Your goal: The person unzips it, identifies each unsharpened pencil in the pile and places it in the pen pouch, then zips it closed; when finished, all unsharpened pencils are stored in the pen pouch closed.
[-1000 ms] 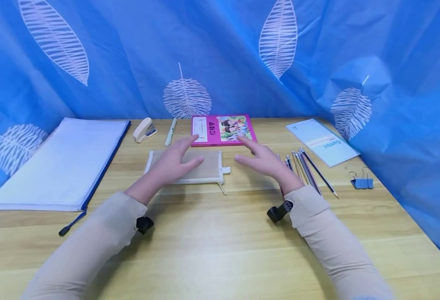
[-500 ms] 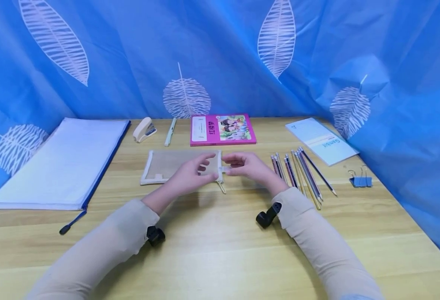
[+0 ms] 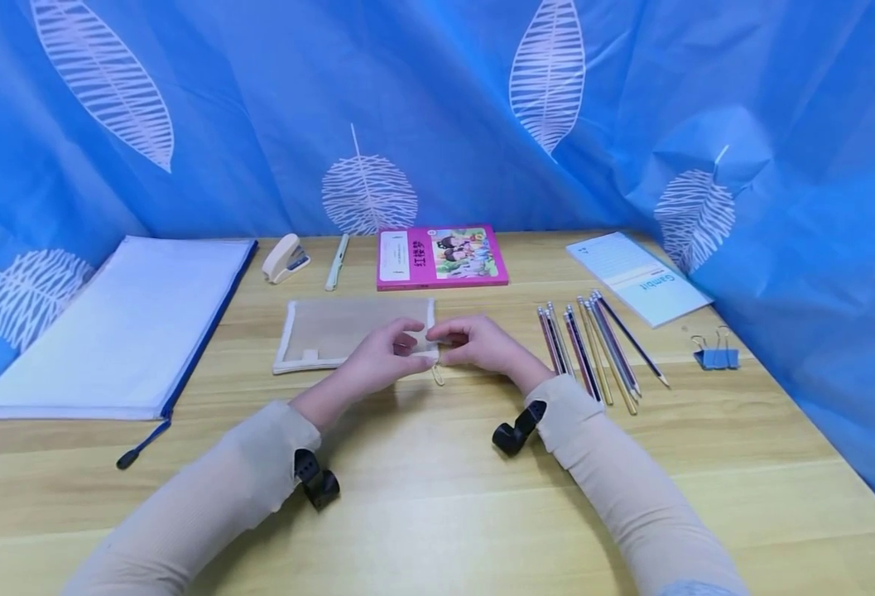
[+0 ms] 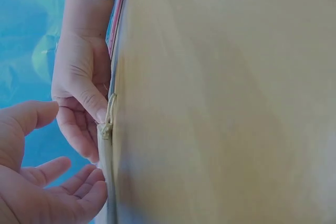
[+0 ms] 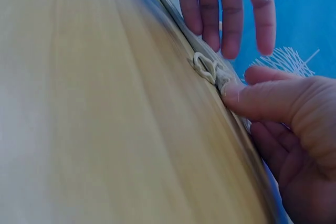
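A beige mesh zipper pouch [image 3: 333, 327] with white edging lies flat on the table. At its near right corner, my right hand [image 3: 483, 344] pinches the edge beside the zipper pull. That cord loop [image 5: 202, 67] shows in the right wrist view, just by my thumb. My left hand [image 3: 376, 360] hovers over the pouch's near edge, close to the right hand. Its fingers are loosely bent and spread from the thumb, with nothing visible between them in the left wrist view. The right fingers behind the pouch are partly hidden.
Several pencils [image 3: 589, 352] lie right of the pouch, then a notepad [image 3: 641, 280] and a blue binder clip [image 3: 718, 358]. A pink book [image 3: 444, 258], a pen [image 3: 337, 263] and a stapler [image 3: 286, 258] are behind. A white file bag [image 3: 117, 327] lies left.
Both hands have come together and down to the pouch's right end. The right hand has taken hold of its near corner, and the pouch has shifted slightly left and nearer.
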A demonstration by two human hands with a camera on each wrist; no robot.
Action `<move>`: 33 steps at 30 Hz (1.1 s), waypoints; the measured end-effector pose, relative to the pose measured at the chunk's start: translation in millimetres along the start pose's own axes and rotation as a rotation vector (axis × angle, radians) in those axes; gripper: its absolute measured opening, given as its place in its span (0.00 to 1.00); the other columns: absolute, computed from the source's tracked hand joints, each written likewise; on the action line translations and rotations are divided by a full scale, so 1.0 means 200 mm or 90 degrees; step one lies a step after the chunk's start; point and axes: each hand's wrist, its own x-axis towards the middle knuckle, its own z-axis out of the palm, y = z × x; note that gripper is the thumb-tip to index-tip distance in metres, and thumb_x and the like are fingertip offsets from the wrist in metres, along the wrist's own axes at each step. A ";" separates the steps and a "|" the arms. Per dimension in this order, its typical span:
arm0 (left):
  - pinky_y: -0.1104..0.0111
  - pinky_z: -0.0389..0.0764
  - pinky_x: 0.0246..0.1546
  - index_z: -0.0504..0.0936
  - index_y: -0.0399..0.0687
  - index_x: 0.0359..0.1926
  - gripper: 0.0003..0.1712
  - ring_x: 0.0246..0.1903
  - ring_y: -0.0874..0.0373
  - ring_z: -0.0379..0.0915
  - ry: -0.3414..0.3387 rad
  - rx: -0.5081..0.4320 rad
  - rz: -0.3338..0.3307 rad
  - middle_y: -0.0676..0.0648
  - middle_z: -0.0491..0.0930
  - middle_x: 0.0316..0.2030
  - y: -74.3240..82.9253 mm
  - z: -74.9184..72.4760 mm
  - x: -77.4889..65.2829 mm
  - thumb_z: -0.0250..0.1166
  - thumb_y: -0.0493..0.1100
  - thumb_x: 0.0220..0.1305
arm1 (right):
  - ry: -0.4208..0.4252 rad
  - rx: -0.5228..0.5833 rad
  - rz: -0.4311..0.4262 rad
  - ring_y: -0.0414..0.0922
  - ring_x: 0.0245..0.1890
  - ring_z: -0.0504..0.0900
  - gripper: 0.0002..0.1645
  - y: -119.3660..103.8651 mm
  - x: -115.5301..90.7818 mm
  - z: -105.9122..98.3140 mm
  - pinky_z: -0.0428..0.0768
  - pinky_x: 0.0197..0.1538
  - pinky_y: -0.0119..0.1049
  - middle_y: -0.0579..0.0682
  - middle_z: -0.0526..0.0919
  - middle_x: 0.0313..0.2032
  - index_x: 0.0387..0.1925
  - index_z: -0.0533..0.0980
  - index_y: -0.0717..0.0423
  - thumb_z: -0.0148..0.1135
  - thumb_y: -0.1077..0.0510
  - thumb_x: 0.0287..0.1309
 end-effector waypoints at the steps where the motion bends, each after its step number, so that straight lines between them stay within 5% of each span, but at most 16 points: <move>1: 0.56 0.70 0.57 0.65 0.48 0.62 0.34 0.55 0.48 0.67 0.000 -0.012 -0.003 0.41 0.72 0.55 -0.01 0.00 0.00 0.66 0.48 0.56 | 0.000 -0.007 0.001 0.46 0.55 0.75 0.23 0.00 0.00 0.00 0.72 0.59 0.37 0.52 0.79 0.52 0.49 0.78 0.57 0.67 0.67 0.47; 11: 0.59 0.71 0.55 0.70 0.42 0.57 0.28 0.53 0.49 0.68 0.008 -0.079 -0.010 0.42 0.74 0.51 -0.05 0.01 0.03 0.67 0.42 0.55 | 0.031 -0.097 -0.028 0.46 0.54 0.74 0.12 -0.01 0.00 0.03 0.68 0.61 0.42 0.49 0.80 0.49 0.44 0.81 0.53 0.61 0.59 0.58; 18: 0.65 0.75 0.46 0.75 0.39 0.50 0.23 0.45 0.52 0.70 0.072 -0.122 -0.006 0.43 0.76 0.45 -0.07 0.06 0.07 0.68 0.42 0.53 | 0.103 -0.115 0.020 0.42 0.42 0.76 0.09 -0.02 0.03 0.08 0.73 0.50 0.38 0.47 0.82 0.39 0.38 0.80 0.51 0.56 0.55 0.63; 25: 0.72 0.72 0.32 0.77 0.40 0.41 0.19 0.35 0.55 0.68 0.147 -0.137 -0.024 0.46 0.74 0.34 -0.05 0.10 0.11 0.71 0.41 0.49 | 0.134 -0.071 0.077 0.44 0.41 0.74 0.09 -0.03 0.04 0.10 0.71 0.49 0.39 0.47 0.81 0.39 0.37 0.80 0.51 0.56 0.53 0.63; 33: 0.73 0.71 0.29 0.75 0.40 0.35 0.13 0.32 0.56 0.66 0.188 -0.155 -0.028 0.47 0.71 0.30 -0.05 0.12 0.14 0.70 0.36 0.49 | 0.146 -0.020 0.107 0.45 0.43 0.75 0.11 -0.05 0.04 0.11 0.71 0.52 0.40 0.50 0.81 0.41 0.38 0.80 0.55 0.56 0.55 0.62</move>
